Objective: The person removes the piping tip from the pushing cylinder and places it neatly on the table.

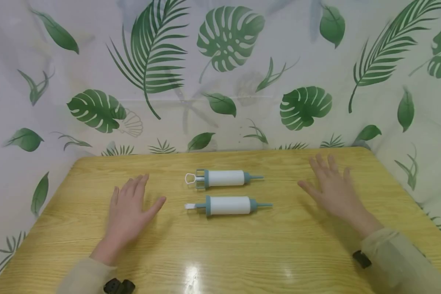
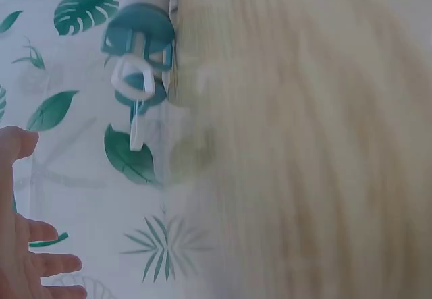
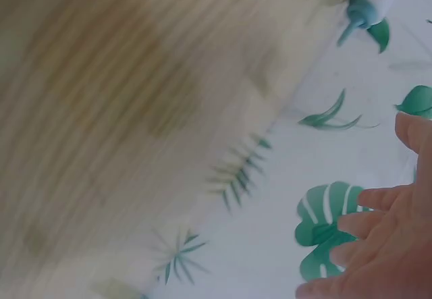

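Note:
Two white tubes with blue-grey caps and thin nozzles lie side by side on the table, nozzles to the right. The back tube (image 1: 226, 178) has a white loop handle at its left end; the front tube (image 1: 229, 205) has a white tab there. To their left is my left hand (image 1: 128, 212), fingers spread, holding nothing. My right hand (image 1: 336, 194) is to their right, fingers spread and touching neither tube. The left wrist view shows the handle ends (image 2: 138, 63) beyond my left hand (image 2: 23, 231); the right wrist view shows a nozzle end (image 3: 364, 12) and my right hand (image 3: 398, 231).
A wooden table (image 1: 242, 257) spans the front of the view. Behind it hangs a white cloth (image 1: 264, 122) printed with green leaves. Dark devices (image 1: 119, 286) are at the left cuff, and another dark device (image 1: 361, 259) is at the right cuff.

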`<state>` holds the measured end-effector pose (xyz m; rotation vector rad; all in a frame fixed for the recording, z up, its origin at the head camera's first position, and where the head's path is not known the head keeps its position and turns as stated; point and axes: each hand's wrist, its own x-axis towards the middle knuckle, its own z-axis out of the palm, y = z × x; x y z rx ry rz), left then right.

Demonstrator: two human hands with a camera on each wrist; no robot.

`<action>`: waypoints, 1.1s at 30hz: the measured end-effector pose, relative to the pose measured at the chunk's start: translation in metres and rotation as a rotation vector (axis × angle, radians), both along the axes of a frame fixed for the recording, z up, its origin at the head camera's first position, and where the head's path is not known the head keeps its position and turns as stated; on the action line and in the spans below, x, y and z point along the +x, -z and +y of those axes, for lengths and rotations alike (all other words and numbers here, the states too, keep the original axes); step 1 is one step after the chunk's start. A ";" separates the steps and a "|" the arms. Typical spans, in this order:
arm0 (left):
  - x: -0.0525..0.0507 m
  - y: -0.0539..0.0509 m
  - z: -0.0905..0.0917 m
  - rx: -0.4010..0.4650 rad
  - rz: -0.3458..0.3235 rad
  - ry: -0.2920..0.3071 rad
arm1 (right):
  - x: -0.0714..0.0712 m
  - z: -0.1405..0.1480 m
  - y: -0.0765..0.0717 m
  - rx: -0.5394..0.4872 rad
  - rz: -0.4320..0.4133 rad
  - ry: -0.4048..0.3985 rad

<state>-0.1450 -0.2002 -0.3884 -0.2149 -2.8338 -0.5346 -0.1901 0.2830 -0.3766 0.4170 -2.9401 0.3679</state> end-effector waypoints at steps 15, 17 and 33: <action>0.019 0.007 0.040 0.446 -0.149 0.124 | 0.025 -0.040 -0.008 -0.370 -0.172 -0.114; 0.020 0.009 0.044 0.472 -0.138 0.153 | 0.026 -0.046 -0.007 -0.388 -0.169 -0.122; 0.016 0.016 0.078 0.371 -0.069 0.335 | 0.028 -0.083 0.008 -0.450 -0.200 -0.235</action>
